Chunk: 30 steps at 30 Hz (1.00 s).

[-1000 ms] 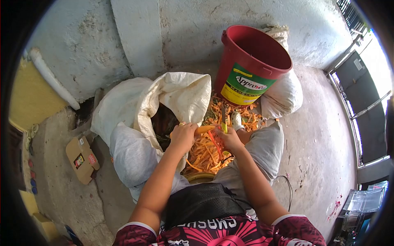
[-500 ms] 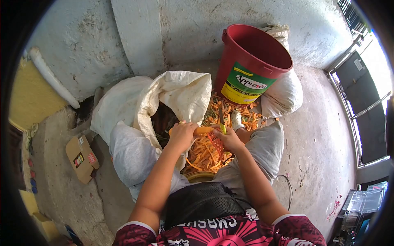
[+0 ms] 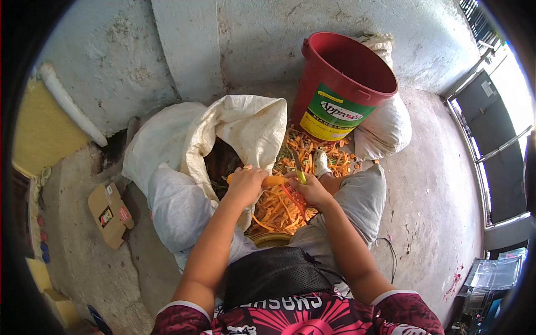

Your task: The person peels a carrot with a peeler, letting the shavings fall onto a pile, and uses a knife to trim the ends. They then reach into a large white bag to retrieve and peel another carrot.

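My left hand (image 3: 248,184) is wrapped round an orange carrot (image 3: 274,181), whose one end pokes out past the fist. My right hand (image 3: 310,190) grips the yellow handle of a knife (image 3: 302,177), its blade pointing up and away from me. The fingers of that hand come right up to the carrot's right end. Just below hangs a red mesh-like piece (image 3: 294,196), partly covered by the hand. Orange peelings (image 3: 278,212) lie heaped between my legs, above the rim of a yellowish container (image 3: 272,240).
An open white sack (image 3: 245,120) with a dark inside stands left of the peelings. Behind, a red bucket (image 3: 349,72) with a margarine label stands by another filled sack (image 3: 385,131). More orange scraps (image 3: 339,159) surround my shoe (image 3: 321,163). Flattened cardboard (image 3: 111,215) lies left.
The knife blade has tipped further to the left, and my right hand has shifted slightly left along the carrot. My left hand keeps its hold.
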Each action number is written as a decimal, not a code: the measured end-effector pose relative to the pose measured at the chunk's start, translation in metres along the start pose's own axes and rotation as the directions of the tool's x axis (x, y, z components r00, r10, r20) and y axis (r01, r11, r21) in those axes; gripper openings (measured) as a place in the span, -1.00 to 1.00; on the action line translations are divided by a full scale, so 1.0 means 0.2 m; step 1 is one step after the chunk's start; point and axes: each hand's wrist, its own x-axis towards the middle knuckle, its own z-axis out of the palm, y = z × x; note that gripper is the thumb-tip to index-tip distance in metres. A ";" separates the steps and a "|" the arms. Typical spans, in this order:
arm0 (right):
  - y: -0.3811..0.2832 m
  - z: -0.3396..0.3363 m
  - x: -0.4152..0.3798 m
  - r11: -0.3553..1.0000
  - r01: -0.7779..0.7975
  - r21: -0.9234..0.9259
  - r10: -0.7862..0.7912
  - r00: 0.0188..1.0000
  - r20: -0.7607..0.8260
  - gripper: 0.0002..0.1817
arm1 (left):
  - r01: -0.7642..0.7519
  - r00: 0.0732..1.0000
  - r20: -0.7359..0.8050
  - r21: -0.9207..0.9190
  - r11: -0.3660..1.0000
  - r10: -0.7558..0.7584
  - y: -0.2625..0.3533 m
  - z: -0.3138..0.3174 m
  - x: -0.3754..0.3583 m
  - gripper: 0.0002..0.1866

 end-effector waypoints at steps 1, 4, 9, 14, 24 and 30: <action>0.01 0.01 0.01 1.000 0.005 0.028 -0.004 1.000 -0.019 -0.75 | -0.003 0.998 -0.055 0.020 1.000 0.004 0.00 0.00 -0.01 -0.83; -0.01 0.07 0.01 0.997 0.023 -0.072 -0.035 0.985 -0.167 -0.77 | 0.067 0.991 -0.120 0.016 0.998 -0.064 0.00 -0.01 0.02 -0.79; 0.00 0.14 0.01 0.978 0.016 -0.210 -0.058 0.979 -0.194 -0.77 | 0.108 0.989 -0.098 -0.003 0.994 -0.108 0.01 -0.02 0.03 -0.77; 0.05 0.18 0.03 0.972 0.068 -0.223 -0.116 0.972 -0.206 -0.75 | 0.116 0.991 -0.064 -0.070 0.991 -0.120 0.02 0.03 0.04 -0.73; 0.03 0.17 0.03 0.981 -0.005 -0.196 -0.041 0.972 -0.230 -0.76 | 0.174 0.985 0.008 -0.145 0.974 -0.175 0.06 -0.05 0.05 -0.76; 0.04 0.16 0.04 0.982 -0.012 -0.189 -0.032 0.973 -0.228 -0.76 | 0.163 0.986 -0.009 -0.167 0.972 -0.167 0.05 -0.05 0.05 -0.76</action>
